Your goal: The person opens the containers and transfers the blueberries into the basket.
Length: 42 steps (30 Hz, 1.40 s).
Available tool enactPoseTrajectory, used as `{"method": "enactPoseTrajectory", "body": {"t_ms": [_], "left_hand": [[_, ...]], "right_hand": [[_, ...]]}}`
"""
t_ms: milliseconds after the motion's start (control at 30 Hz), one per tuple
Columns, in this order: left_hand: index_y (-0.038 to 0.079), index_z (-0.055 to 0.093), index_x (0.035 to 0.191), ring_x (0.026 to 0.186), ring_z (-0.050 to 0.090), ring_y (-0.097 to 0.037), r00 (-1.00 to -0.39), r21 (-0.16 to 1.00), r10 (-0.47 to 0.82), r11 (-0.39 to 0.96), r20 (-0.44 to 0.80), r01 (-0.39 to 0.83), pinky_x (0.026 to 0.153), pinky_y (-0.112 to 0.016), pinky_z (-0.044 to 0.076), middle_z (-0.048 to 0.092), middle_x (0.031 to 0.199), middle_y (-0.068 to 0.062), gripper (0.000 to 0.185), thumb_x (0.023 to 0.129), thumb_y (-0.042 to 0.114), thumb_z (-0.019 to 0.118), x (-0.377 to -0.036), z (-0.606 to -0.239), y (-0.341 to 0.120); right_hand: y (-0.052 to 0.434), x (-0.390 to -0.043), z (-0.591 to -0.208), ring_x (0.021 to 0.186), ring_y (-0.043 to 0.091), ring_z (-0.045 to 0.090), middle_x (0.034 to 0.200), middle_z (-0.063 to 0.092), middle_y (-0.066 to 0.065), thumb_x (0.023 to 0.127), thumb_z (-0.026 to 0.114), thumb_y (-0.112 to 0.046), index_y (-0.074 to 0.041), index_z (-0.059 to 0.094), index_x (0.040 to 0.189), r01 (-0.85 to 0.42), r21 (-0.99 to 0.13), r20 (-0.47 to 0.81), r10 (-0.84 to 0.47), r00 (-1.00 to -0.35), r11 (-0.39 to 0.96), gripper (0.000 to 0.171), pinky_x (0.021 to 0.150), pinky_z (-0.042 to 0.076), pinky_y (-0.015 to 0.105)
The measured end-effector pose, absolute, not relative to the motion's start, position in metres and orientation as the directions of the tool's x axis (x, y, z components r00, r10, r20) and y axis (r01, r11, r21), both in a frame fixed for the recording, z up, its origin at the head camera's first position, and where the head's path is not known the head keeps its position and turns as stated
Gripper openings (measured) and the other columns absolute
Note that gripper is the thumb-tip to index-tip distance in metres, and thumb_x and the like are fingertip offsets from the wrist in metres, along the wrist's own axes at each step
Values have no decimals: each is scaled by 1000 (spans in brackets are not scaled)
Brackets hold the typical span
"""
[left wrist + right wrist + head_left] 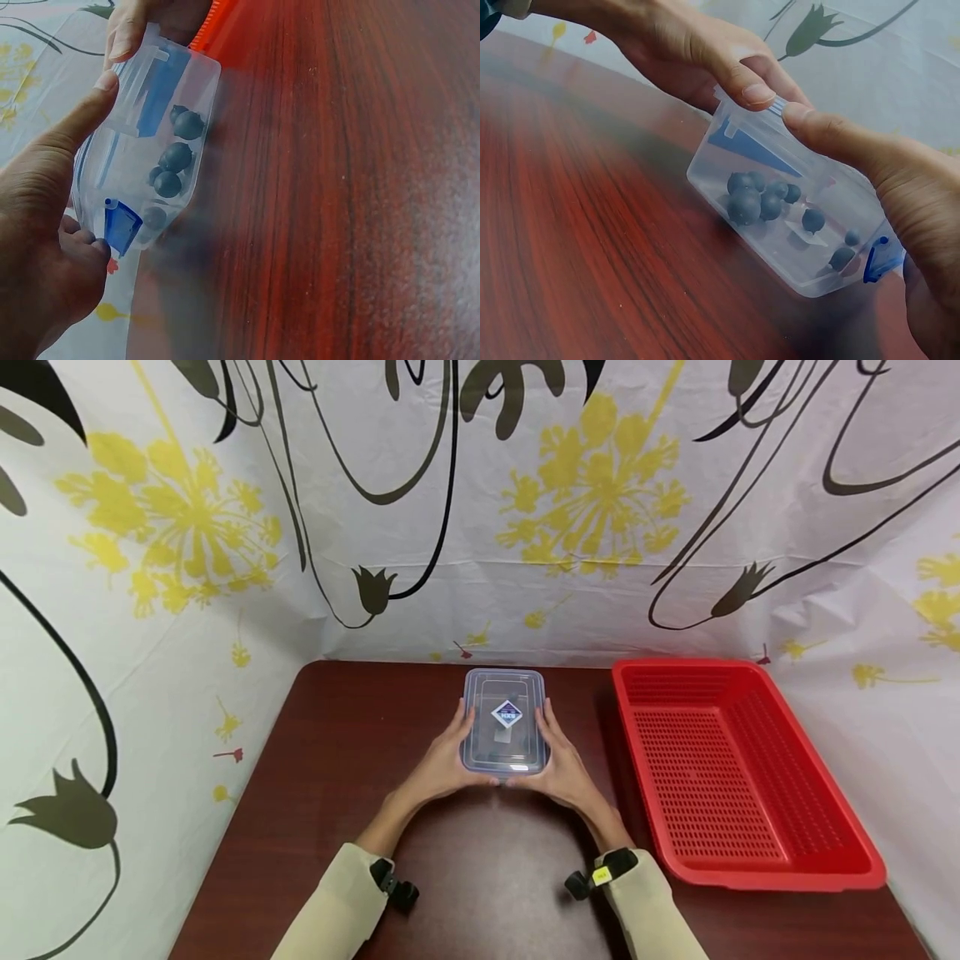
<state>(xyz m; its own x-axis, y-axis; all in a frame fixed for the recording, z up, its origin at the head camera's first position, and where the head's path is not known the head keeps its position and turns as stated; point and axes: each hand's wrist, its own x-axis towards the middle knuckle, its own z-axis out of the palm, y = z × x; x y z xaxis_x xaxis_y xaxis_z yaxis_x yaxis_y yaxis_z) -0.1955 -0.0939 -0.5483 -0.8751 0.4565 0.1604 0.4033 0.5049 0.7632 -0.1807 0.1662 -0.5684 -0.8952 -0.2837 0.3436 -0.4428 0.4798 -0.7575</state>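
Two hands, left hand [442, 764] and right hand [561, 766], clamp the clear rectangular lidded plastic box [504, 722] between them, lifted just above the brown table [337, 752]; even, level pressure should stop its small dark balls [761, 199] rolling.

Table [315, 752]: dark reddish-brown wood-grain top, filling the lower centre of the head view. On it: one clear plastic lidded container [504, 721], centre of frame, with a diamond label on its lid and dark round balls [754, 199] inside; one red perforated plastic basket [738, 768], right of centre, just beside the container.
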Motion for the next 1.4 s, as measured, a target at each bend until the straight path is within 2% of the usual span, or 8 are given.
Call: {"method": "enactPoseTrajectory", "body": {"t_ms": [133,367,433,600,700,767,1000,1400], "left_hand": [[-7,22,164,155,28,-47,-871,760,458,498,179,418,122,-56,36,4,174,-28,129,69,29,102,-195,-548,-95],[-5,22,164,156,26,-47,-870,758,457,496,188,424,122,-55,36,6,174,-29,129,69,28,102,-196,-541,-96],[-3,20,165,157,25,-45,-873,761,456,502,171,411,123,-55,36,4,175,-27,129,70,29,102,-196,-538,-98],[-2,20,165,158,23,-43,-878,765,449,504,165,402,124,-55,34,4,176,-23,129,70,29,102,-194,-527,-106],[-3,21,165,157,24,-45,-874,754,442,500,200,425,124,-55,33,6,175,-24,129,69,26,103,-193,-520,-115],[-5,22,164,156,26,-47,-870,744,438,498,228,446,123,-56,34,7,174,-27,129,68,23,103,-193,-515,-122],[-5,23,164,155,28,-47,-878,735,420,516,232,441,122,-57,35,8,174,-28,129,66,20,104,-197,-505,-156],[-6,22,164,156,24,-50,-913,748,372,557,164,362,122,-61,32,7,175,-25,131,65,23,104,-202,-499,-230]], "right_hand": [[166,-180,-567,154,51,30,172,12,32,58,106,-19,6,26,164,-451,-751,352,-286,-891,482,135,119,23,18],[164,-179,-558,154,51,30,173,11,29,59,106,-17,5,25,164,-460,-733,368,-277,-888,501,135,121,34,50],[162,-179,-557,153,51,31,173,12,31,59,106,-18,7,26,164,-474,-725,384,-278,-880,499,134,121,34,46],[155,-181,-550,151,55,31,169,13,38,55,106,-12,15,26,159,-564,-687,476,-303,-826,458,134,121,24,18],[146,-183,-543,152,57,27,168,13,40,52,107,-11,18,27,157,-602,-668,515,-312,-798,438,135,122,19,14],[139,-184,-538,153,55,25,168,13,39,53,107,-14,16,27,158,-595,-667,507,-312,-803,448,136,124,22,20],[105,-190,-522,156,52,23,171,7,36,58,107,-24,10,22,163,-548,-686,433,-337,-836,479,139,121,35,60],[27,-205,-515,157,52,16,169,7,39,62,105,-35,12,20,163,-557,-649,402,-388,-829,518,140,124,30,56]]}}
